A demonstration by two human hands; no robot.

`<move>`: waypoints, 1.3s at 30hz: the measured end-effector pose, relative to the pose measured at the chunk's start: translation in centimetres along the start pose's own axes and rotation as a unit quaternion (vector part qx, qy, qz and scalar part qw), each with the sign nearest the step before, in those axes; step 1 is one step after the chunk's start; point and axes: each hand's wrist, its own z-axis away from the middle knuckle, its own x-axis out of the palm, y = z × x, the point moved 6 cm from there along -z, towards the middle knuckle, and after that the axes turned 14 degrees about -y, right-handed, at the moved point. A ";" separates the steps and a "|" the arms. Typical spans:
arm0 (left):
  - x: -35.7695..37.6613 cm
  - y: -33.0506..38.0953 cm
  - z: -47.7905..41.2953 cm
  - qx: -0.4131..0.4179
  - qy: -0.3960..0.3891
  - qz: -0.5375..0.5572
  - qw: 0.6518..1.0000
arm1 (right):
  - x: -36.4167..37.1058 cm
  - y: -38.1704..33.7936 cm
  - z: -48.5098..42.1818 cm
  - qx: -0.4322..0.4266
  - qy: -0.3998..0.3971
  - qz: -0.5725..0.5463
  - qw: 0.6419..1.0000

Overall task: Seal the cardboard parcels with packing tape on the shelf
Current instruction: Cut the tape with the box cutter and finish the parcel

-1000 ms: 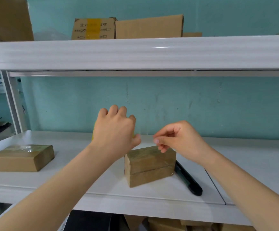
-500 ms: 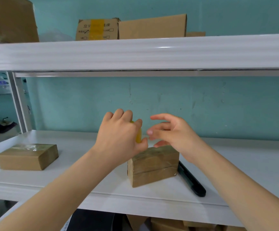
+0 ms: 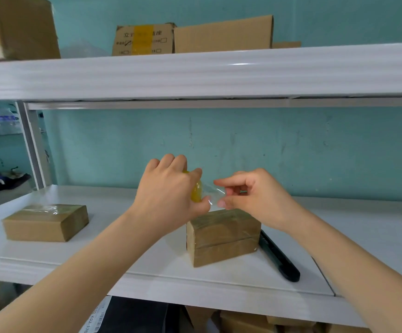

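Fingers [image 3: 171, 162] of my left hand [image 3: 168, 193] curl round the yellow tape roll [image 3: 196, 195], and my right hand [image 3: 257, 195] pinches the clear free end [image 3: 213, 191] at the roll's 3 o'clock. Both hover just above the upright parcel [image 3: 221, 234] on the shelf [image 3: 147, 267]. A knife [image 3: 279, 260] lies at its 3 o'clock and a taped parcel [image 3: 46, 222] well off at 9. I judge I'm drawing out a strip. Next I need more length, laid down over the parcel's top.
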 end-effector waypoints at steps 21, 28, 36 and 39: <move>0.2 0.2 -0.5 0.028 0.008 0.054 0.998 | 0.5 -0.2 -0.4 -0.004 -0.013 0.059 0.998; 0.7 0.5 -0.3 0.057 0.005 0.089 0.994 | 0.0 -0.1 -0.4 -0.004 -0.010 0.038 0.999; 0.7 0.2 -0.5 0.076 -0.011 0.139 0.987 | 0.2 -0.9 -0.3 -0.034 -0.019 0.155 0.987; 0.6 0.1 -0.4 0.074 -0.015 0.158 0.985 | 0.4 -1.2 -0.2 -0.045 -0.026 0.176 0.983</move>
